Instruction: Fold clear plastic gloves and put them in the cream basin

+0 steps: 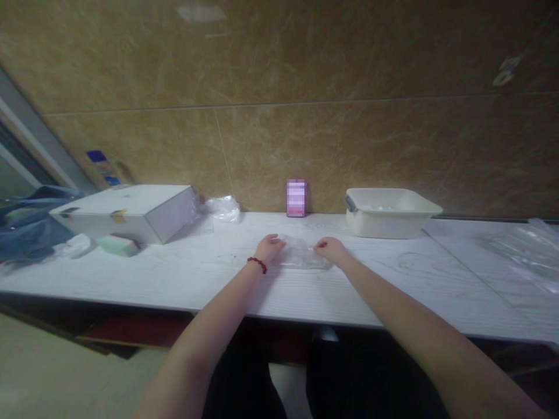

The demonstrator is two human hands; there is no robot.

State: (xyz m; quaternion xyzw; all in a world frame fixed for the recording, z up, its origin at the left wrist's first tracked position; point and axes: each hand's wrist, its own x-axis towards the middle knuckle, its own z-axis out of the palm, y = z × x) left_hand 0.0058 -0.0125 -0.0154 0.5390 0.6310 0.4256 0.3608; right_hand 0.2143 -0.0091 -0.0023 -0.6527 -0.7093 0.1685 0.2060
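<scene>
Forearms (222, 317) foremost; hands (269, 249) (332, 250) touch clear plastic (301, 253); cream tub (379, 226) holds something clear (379, 208).

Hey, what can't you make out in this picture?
All in the head view:
Whether the left hand and right hand pinch the clear plastic: too small, blurred.
Phone-like object: screen pixelated.
Cream bin: front wall hides its bottom.
White box: top hides its inside.

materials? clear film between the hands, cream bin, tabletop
Clear film: likely thin, glossy plastic; see-through, wrinkled, with glints.
Cream bin: probably rigid moulded plastic, smooth; rounded corners, flared rim.
Tabletop: pale wood-grain finish; streaks show, but laminate or painted wood, can't tell.
</scene>
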